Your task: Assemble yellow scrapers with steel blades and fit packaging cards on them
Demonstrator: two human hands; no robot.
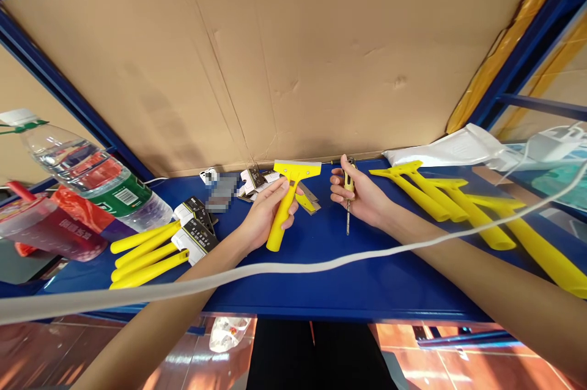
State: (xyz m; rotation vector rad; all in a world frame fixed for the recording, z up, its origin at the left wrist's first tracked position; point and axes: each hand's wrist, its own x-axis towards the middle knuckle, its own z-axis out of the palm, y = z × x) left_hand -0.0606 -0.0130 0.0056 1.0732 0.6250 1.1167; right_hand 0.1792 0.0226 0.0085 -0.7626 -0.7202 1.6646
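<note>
My left hand (270, 209) is closed around the handle of a yellow scraper (287, 203), its wide head up and a metal blade along the top edge. Two screws show on that head. In my right hand (360, 191) is a screwdriver (349, 182), gripped by its handle with the shaft pointing down. The hands are apart, and the screwdriver does not touch the scraper. Behind the scraper lie loose metal blades (310, 199) and a yellow piece, partly hidden. Small black-and-white packages (252, 182) sit just left of them.
On the right lie several yellow scraper handles (481, 219) and a white plastic bag (440, 145). Carded yellow scrapers (147, 255), a water bottle (105, 176) and a red drink cup (50, 228) stand or lie left. A white cable (275, 268) crosses before the blue table (312, 292); cardboard (321, 60) rises behind.
</note>
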